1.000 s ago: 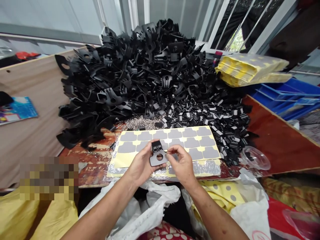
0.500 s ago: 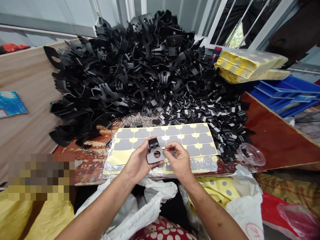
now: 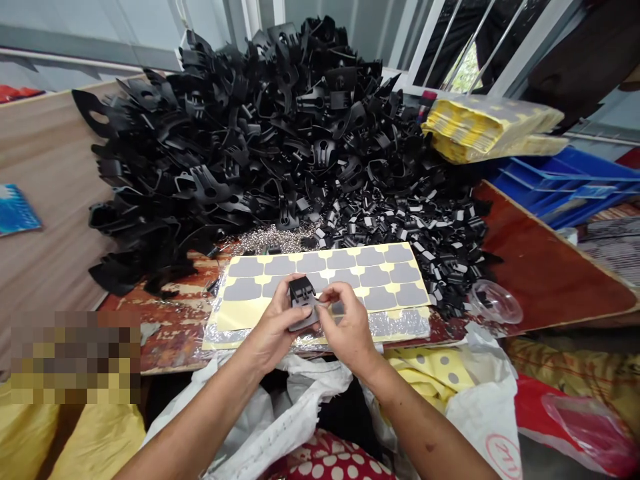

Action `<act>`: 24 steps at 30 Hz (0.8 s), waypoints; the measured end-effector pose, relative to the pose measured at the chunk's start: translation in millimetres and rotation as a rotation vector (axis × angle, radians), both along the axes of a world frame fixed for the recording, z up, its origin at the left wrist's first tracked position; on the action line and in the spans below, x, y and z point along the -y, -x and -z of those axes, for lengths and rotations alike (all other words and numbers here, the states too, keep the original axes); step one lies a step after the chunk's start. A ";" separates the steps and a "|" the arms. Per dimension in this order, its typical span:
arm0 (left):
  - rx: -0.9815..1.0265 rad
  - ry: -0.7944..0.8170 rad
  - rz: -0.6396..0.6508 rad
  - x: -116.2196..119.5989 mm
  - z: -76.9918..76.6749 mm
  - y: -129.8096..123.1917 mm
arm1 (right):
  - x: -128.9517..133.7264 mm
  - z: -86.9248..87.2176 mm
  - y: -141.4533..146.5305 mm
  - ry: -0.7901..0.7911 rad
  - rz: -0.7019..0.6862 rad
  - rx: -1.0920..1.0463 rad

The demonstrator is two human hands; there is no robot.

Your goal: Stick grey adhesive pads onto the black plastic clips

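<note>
My left hand is closed around a black plastic clip part, its thumb pressed on the flat plate. A grey adhesive pad covers that plate, and the thumb hides some of its hole. At the plate's right edge, the thumb and forefinger of my right hand are pinched together on the part. Beneath both hands lies a yellow backing sheet with rows of grey pads, some spots at its lower left bare. Under it is a plastic-wrapped stack of sheets.
Behind the sheet rises a large heap of black plastic parts. Small silver pins and small black clips lie before it. To the right are a clear plastic bowl, blue trays and stacked yellow sheets.
My left thumb has moved onto the face of the plate, and the part has tilted. My right fingers stay pinched at its right edge. The whole view has shifted slightly.
</note>
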State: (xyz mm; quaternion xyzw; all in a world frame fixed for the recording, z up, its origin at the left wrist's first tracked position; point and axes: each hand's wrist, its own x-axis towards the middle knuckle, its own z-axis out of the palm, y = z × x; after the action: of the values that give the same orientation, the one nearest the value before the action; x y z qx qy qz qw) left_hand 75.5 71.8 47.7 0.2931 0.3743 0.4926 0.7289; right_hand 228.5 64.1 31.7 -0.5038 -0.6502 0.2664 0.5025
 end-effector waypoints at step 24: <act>-1.211 -0.789 0.265 92.9 77.6 141.0 | -120.4 -21.7 -19.1 0.042 -0.063 0.709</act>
State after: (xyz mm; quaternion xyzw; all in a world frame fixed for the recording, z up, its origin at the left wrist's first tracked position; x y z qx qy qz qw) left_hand -65.5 -21.0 -29.9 0.7972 0.4677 0.2501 0.2883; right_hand 247.6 184.5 53.5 -0.5547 -0.7939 0.1034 0.2266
